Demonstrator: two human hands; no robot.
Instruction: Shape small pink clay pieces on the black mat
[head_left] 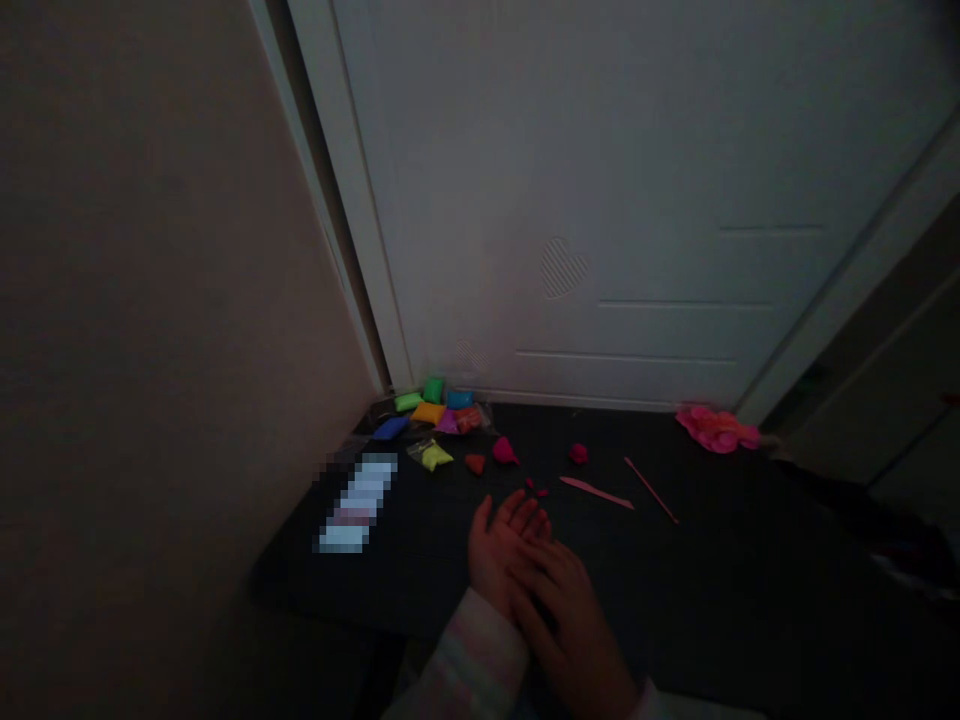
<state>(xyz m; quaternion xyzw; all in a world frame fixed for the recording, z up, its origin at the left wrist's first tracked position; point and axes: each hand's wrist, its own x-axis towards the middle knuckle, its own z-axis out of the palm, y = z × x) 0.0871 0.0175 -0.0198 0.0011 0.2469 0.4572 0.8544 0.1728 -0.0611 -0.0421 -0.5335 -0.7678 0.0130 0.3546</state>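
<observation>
My left hand [495, 548] is turned palm up above the near part of the dark table, its fingers a little curled and apart. Across its palm lies my right hand [566, 610], palm down with the fingers stretched out. Whether anything sits between the two palms is hidden. Just beyond my left fingertips are a few small dark pink clay bits [535, 488]. Farther back are a pink clay lump [505, 451], an orange-red clay lump [474, 463] and a round dark pink clay piece [578, 453].
Two pink modelling tools, a flat one [597, 492] and a thin stick [651, 490], lie to the right. Several coloured clay packets [428, 412] crowd the back left. A blurred-out bright device [358, 503] is at left, a pink flower-like object [716, 428] back right. A white door [637, 200] stands behind.
</observation>
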